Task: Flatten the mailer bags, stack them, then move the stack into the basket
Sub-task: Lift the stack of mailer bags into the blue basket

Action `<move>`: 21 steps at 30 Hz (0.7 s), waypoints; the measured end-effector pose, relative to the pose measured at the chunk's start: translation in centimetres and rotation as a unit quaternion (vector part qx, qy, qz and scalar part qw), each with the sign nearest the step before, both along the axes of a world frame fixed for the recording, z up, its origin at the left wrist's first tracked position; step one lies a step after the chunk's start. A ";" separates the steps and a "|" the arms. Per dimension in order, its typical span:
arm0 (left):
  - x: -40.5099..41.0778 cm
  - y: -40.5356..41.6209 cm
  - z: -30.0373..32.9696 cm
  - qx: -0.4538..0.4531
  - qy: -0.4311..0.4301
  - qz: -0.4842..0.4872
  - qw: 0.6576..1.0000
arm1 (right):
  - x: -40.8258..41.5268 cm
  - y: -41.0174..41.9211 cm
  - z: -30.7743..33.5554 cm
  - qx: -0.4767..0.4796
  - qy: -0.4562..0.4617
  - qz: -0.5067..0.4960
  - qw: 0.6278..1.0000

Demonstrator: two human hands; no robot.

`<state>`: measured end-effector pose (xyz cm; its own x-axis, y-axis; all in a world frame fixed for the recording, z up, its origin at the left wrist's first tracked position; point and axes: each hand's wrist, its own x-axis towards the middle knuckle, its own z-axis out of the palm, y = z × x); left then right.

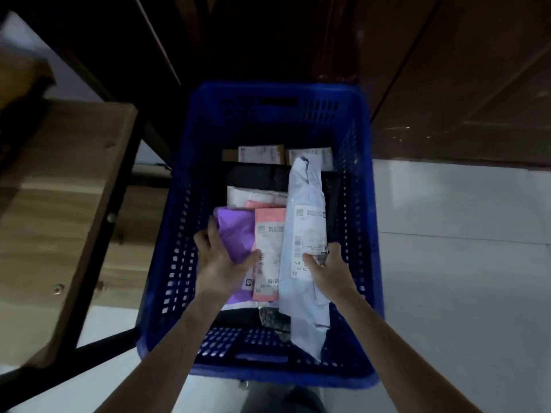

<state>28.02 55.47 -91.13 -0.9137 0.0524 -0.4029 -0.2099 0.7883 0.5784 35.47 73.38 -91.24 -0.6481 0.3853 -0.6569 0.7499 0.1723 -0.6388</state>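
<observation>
1. Step in hand, as I judge it: setting the bags down in the blue basket (262,114), which stands on the floor beside a wooden table (68,189).
2. To do it well, lower both loads level so they lie flat on the parcels already inside, then slide the fingers out sideways without dragging labels or rumpling the plastic.
3. The left hand (220,260) holds the purple bag (235,234), thumb over its top face and fingers curled at its left edge; a pink bag (268,251) lies just beside it.
4. The right hand (328,269) grips the long white bag (304,222) near its label, thumb on top.
5. All three bags sit within the basket walls.
</observation>
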 end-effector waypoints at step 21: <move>-2.9 -3.9 -24.7 -0.055 -0.185 -0.127 0.973 | -0.6 -0.8 -23.9 -0.009 -0.199 0.130 0.971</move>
<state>25.09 51.56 -115.84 -0.6687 0.1960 -0.7173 -0.1768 0.8951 0.4094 34.85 72.55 -115.17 -0.4147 0.2293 -0.8806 0.8711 0.3797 -0.3113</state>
